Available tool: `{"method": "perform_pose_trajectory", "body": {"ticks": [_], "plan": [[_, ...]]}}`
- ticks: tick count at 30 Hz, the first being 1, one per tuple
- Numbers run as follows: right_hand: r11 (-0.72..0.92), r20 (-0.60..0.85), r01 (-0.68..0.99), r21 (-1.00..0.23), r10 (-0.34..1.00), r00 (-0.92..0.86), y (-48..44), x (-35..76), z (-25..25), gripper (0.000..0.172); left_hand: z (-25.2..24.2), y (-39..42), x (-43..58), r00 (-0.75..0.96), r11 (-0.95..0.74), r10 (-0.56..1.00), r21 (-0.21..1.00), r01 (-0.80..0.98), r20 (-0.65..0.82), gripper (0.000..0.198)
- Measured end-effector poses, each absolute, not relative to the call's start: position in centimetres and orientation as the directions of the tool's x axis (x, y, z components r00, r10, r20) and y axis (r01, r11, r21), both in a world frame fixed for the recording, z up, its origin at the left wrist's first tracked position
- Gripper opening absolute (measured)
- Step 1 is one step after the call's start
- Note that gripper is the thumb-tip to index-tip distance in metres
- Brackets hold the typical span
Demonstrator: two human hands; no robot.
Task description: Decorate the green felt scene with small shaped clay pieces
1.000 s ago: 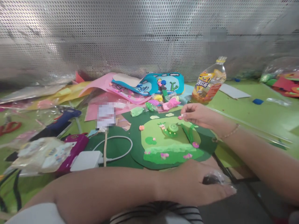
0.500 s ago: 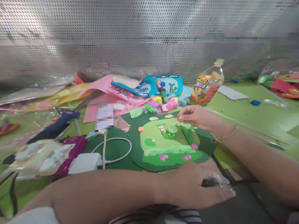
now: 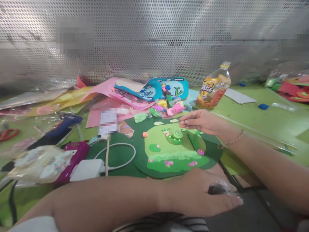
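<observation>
A dark green rounded sheet (image 3: 140, 161) lies in front of me, bearing a lighter green picture. On it a green clay snail (image 3: 177, 134) with a coiled shell stands out, with grass strips, pink flowers and pale clouds around it. My right hand (image 3: 200, 122) hovers at the picture's upper right, above the snail, fingertips pinched together; a tiny dark speck shows at them, too small to name. My left hand (image 3: 202, 193) crosses below the sheet's near edge, closed around a dark lump in clear plastic wrap (image 3: 218, 188).
Wrapped clay packets (image 3: 175, 109) and blue craft pictures (image 3: 182, 88) lie behind the sheet. A bottle (image 3: 212, 91) leans at the back right. At left are a blue glue gun (image 3: 66, 125), a purple box (image 3: 76, 158), a white charger (image 3: 88, 169) and orange-handled scissors (image 3: 9, 134).
My right hand has shifted slightly left over the top of the picture, and its fingers have straightened a little. My left hand keeps its place around the wrapped dark lump.
</observation>
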State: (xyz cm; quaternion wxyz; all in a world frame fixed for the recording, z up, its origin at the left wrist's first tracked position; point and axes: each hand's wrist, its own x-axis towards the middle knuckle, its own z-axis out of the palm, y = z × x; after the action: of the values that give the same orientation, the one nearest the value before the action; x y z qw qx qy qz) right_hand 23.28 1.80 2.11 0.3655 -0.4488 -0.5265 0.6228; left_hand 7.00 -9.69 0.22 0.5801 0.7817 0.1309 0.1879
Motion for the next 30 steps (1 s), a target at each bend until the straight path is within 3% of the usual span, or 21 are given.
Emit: {"method": "perform_pose_trajectory", "body": {"ticks": [7,20,26,30], "plan": [[-0.118,-0.112,0.000,-0.993,0.941,-0.321,1.66,23.19,2.55,0.026,0.32,-9.63,6.95,0.893,-0.345,0.418,0.938,-0.012,0.165,0.028],[-0.194,-0.182,-0.004,-0.981,0.924,-0.337,1.64,23.23,2.52,0.019,0.22,-9.62,7.07,0.891,-0.335,0.423,0.942,-0.017,0.166,0.028],[-0.136,-0.126,-0.008,-0.991,0.934,-0.335,1.60,23.27,2.54,0.026,0.44,-9.66,7.07,0.900,-0.327,0.411,0.945,0.000,0.142,0.027],[-0.170,-0.162,0.005,-0.985,0.926,-0.341,1.71,23.38,2.41,0.018,0.28,-9.66,7.06,0.898,-0.317,0.417,0.948,-0.004,0.143,0.030]]}}
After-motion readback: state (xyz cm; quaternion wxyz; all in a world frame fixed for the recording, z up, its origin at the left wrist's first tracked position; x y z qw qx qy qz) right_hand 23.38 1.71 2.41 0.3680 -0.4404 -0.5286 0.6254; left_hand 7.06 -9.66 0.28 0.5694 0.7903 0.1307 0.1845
